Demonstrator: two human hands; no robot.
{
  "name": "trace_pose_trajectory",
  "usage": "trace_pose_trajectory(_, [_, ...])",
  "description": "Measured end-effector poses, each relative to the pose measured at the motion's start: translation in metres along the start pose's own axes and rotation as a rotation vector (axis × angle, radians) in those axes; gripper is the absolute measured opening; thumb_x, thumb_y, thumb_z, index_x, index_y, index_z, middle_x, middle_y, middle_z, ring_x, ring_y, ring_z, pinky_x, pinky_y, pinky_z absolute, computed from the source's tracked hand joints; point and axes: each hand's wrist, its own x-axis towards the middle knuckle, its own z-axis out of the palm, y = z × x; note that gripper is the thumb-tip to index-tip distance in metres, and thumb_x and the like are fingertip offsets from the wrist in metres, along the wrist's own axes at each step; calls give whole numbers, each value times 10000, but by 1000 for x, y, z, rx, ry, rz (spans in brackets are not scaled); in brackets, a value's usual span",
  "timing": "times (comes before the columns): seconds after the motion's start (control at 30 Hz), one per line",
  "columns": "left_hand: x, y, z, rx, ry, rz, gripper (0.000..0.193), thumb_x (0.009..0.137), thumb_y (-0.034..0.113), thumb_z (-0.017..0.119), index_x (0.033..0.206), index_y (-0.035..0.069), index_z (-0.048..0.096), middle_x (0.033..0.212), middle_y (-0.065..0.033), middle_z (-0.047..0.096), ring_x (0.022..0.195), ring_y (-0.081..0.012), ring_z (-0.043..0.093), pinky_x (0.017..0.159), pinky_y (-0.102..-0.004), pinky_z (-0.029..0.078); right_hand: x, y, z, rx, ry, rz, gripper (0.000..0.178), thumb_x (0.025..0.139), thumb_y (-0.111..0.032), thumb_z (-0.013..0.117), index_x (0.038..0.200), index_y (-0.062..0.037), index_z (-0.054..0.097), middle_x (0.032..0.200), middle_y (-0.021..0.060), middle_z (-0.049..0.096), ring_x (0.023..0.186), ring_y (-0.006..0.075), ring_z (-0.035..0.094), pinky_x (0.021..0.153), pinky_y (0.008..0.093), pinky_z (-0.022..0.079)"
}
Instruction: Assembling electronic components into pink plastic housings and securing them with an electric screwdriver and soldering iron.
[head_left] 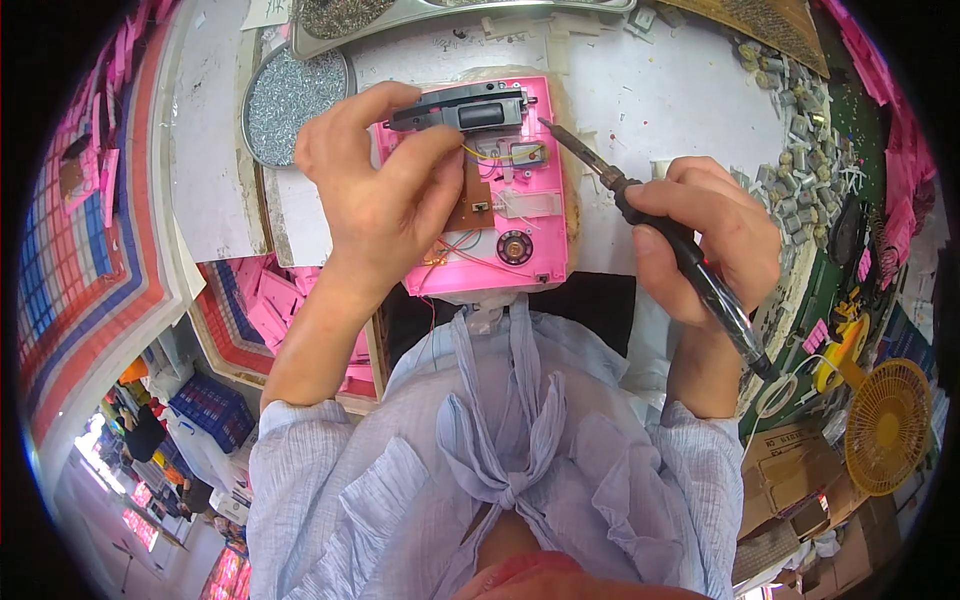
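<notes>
Leaning over a pale worktable (680, 110), the worker has a black, oblong plastic module (485, 115) at twelve o'clock in an open, bright pink plastic case (552, 235), counting six as the side nearest the body. From where I stand, the bare left hand (365, 190) comes in from eight o'clock, forefinger and thumb parted across the module's left end, the other fingers curled under; whether they grip it or only steady it, I cannot tell. A thin yellow wire (480, 156) runs from beside that thumb towards a small grey boxy motor (528, 153) at two o'clock. The bare right hand (710, 235) is wrapped around a dark-handled soldering iron (728, 315), its slim tip aimed between ten and eleven, close to the module's right end and seemingly apart from it. I'd judge the module light, stiff and rather smooth, best taken by its long side walls, well clear of the hot tip; the wire looks the fragile part and shouldn't be tugged. The module's long axis lies nearly crosswise, its pegged right end pointing just short of three o'clock, its recessed rectangular window facing up. Below it, a brown circuit board (465, 212) sits at seven and a round dark speaker (515, 247) at five.
</notes>
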Motion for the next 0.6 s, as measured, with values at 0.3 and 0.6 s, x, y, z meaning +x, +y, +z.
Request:
trace_pose_trajectory(0.3, [9, -10, -10, 70, -92, 77, 199, 706, 148, 828, 863, 180, 711, 1153, -24, 665, 1035, -246, 592, 960, -433, 323, -2, -3, -3, -5, -19, 32, 234, 741, -26, 768, 968, 6, 721, 660, 79, 626, 509, 222, 530, 516, 336, 430])
trace_pose_trajectory(0.6, [6, -15, -9, 37, -93, 95, 203, 702, 142, 822, 868, 167, 709, 1151, -24, 671, 1039, -239, 601, 976, -421, 307, -2, -2, -4, -9, -14, 21, 248, 728, -16, 767, 970, 7, 716, 662, 80, 627, 510, 225, 529, 513, 336, 430])
